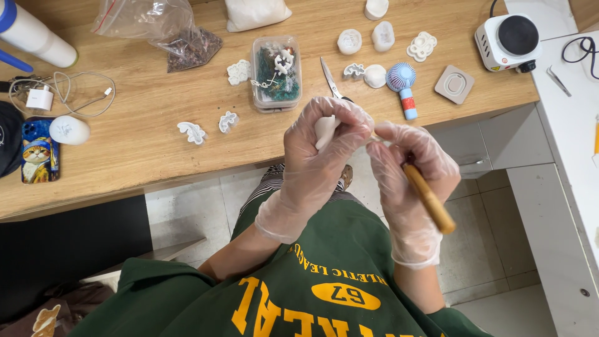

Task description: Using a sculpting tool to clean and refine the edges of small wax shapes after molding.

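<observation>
Head view: right hand (pixel 409 163) holds wooden-handled tool (pixel 429 198) angled toward white piece (pixel 324 130).

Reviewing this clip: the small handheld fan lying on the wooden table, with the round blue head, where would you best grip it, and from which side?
Grip the handheld fan by its narrow handle, the white and red part below the round blue head. It lies flat, handle pointing toward the table's near edge, so come from above with fingers closing across the handle. The head looks too wide for a sure grip.

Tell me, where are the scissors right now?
In the head view the scissors lie on the wooden table, just right of the clear plastic box and just beyond the gloved left hand, which partly hides their handles.
</observation>
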